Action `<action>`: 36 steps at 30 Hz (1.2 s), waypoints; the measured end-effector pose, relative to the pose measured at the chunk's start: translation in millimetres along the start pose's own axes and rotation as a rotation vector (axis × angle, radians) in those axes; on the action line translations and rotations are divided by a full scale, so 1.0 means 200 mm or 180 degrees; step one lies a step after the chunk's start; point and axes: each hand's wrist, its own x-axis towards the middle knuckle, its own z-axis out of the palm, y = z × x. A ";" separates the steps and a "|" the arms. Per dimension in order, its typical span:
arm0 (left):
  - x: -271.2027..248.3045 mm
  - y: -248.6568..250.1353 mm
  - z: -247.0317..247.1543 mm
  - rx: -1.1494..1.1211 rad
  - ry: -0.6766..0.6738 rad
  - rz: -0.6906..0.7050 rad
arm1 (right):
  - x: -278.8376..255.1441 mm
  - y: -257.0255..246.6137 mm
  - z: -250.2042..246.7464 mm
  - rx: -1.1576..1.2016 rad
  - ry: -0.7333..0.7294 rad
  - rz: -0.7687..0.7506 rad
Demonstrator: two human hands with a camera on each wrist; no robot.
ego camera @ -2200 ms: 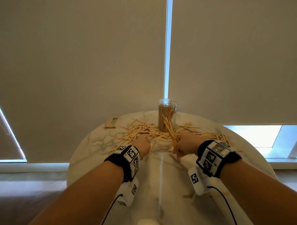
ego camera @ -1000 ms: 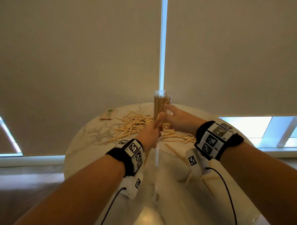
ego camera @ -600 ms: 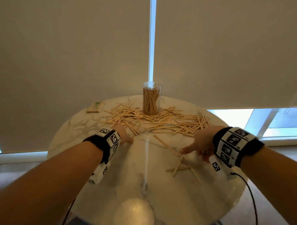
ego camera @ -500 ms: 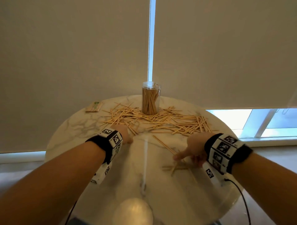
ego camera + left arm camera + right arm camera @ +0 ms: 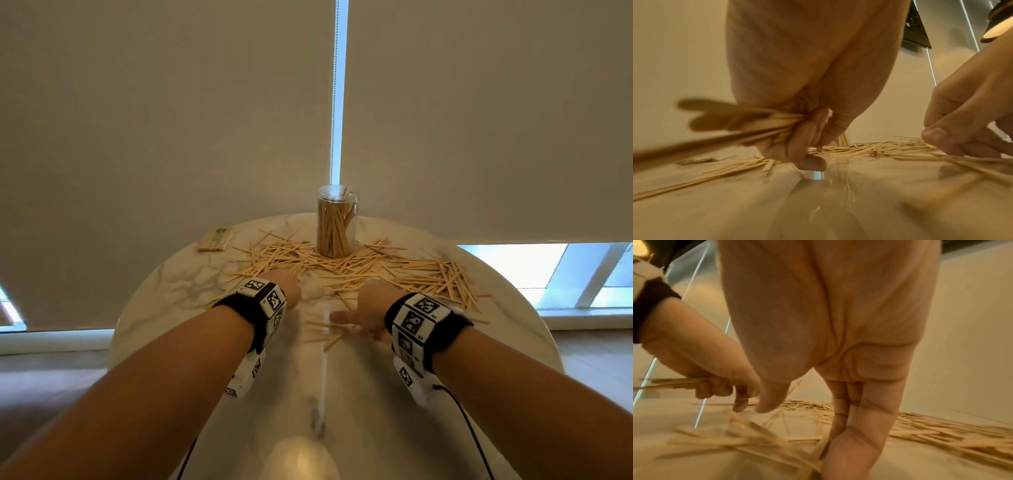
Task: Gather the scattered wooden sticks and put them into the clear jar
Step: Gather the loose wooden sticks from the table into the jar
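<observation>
A clear jar (image 5: 337,226), partly filled with upright wooden sticks, stands at the back of the round marble table (image 5: 164,301). Loose sticks (image 5: 394,267) lie scattered around it on both sides. My left hand (image 5: 286,286) is at the near edge of the pile and grips a bundle of sticks (image 5: 760,125) in its curled fingers. My right hand (image 5: 363,311) rests on the table with straight fingers (image 5: 849,426) against a few stray sticks (image 5: 323,330), thumb held apart.
A small flat pack of sticks (image 5: 216,240) lies at the back left of the table. Roller blinds hang close behind the jar. The near half of the table shows a lamp's bright reflection (image 5: 301,459). The table edge curves close on the right.
My right hand came back from the jar to the near stray sticks and pushed them left toward the centre. My left hand dropped from the jar to the pile's near edge.
</observation>
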 end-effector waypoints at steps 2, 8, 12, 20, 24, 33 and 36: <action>0.03 0.01 0.00 -0.0071 0.0072 0.0029 | 0.01 -0.02 -0.01 -0.0175 -0.0062 -0.0071; 0.12 0.04 0.03 0.0005 -0.0055 -0.0080 | 0.09 0.02 0.00 -0.0155 0.0103 -0.0236; 0.14 0.03 0.02 0.0017 -0.0095 -0.0051 | 0.09 0.05 0.02 0.0081 0.0001 -0.0269; 0.14 0.07 -0.05 0.0349 0.0189 -0.0079 | 0.11 -0.01 0.02 0.0219 -0.0170 -0.0265; 0.19 0.08 -0.04 0.0649 0.0009 0.0025 | 0.10 -0.02 0.02 0.0186 -0.0044 -0.0375; 0.11 0.05 -0.02 0.0555 -0.0022 -0.0120 | 0.08 0.02 -0.02 0.0392 0.0050 -0.0108; 0.07 0.04 0.00 0.0534 -0.0058 -0.0134 | 0.07 0.06 -0.03 0.1141 0.0155 0.0021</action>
